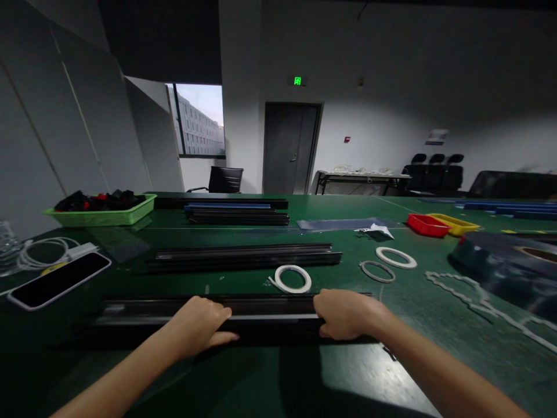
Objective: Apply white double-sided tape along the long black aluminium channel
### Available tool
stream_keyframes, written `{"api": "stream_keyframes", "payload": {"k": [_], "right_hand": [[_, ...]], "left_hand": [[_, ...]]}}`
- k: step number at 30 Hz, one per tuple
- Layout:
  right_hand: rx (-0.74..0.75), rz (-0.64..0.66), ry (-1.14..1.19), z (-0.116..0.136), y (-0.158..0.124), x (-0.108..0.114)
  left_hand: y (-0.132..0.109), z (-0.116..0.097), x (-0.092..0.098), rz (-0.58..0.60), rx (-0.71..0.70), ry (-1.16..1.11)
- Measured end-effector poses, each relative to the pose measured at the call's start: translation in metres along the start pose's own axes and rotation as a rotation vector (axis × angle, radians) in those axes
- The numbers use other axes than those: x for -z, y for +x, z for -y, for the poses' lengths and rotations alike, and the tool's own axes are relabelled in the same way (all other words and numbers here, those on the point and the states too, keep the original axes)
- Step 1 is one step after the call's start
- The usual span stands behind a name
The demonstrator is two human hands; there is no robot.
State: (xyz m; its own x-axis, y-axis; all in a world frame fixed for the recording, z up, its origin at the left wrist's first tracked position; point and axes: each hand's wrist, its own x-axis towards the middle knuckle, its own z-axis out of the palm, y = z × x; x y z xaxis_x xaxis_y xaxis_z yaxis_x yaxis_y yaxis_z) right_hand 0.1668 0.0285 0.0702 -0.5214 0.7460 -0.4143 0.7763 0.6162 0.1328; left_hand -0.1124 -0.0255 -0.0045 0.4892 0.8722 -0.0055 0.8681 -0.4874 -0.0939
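A long black profile [274, 331] lies across the near part of the green table, with a pale strip running along it. My left hand [200, 325] is closed on it left of the middle, thumb along the near side. Toward its right end my right hand [343, 313] grips it with curled fingers. Just beyond the profile, between the hands, lies a roll of white tape [293, 279] with a loose end. Farther back is another group of black profiles [248, 256].
On the green table [243, 383] are a phone [61, 280], a green basket [100, 216] of black parts, red [427, 225] and yellow [455, 224] trays, a white ring [395, 258], a grey ring [377, 271], a large dark roll [500, 267] and a wavy white strip [461, 293].
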Motion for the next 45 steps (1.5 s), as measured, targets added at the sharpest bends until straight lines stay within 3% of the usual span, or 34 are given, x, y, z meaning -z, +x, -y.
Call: {"api": "stream_keyframes", "payload": {"k": [6, 10, 18, 26, 30, 35, 41, 45], "right_hand": [[0.225, -0.199, 0.073, 0.018, 0.012, -0.016], [0.255, -0.307, 0.031, 0.03, 0.019, -0.026], [0.238, -0.319, -0.007, 0.026, 0.019, -0.026], [0.034, -0.1, 0.014, 0.012, 0.001, -0.01], [-0.025, -0.055, -0.018, 0.005, -0.003, -0.005], [0.057, -0.112, -0.008, 0.011, 0.004, -0.012], [0.284, -0.332, 0.088, 0.032, 0.02, -0.028], [0.318, -0.345, 0.093, 0.034, 0.024, -0.03]], "left_hand": [[0.003, 0.0, -0.003, -0.018, -0.016, -0.002], [0.004, -0.001, -0.003, -0.04, -0.024, -0.024], [0.003, -0.005, 0.003, -0.023, -0.026, -0.02], [0.002, -0.002, 0.002, -0.035, -0.021, -0.047], [0.001, -0.002, 0.004, -0.024, -0.015, -0.035], [0.002, -0.003, 0.004, -0.024, -0.016, -0.046], [0.003, -0.003, 0.002, -0.022, -0.019, -0.029], [0.003, -0.003, 0.002, -0.018, -0.019, -0.022]]}}
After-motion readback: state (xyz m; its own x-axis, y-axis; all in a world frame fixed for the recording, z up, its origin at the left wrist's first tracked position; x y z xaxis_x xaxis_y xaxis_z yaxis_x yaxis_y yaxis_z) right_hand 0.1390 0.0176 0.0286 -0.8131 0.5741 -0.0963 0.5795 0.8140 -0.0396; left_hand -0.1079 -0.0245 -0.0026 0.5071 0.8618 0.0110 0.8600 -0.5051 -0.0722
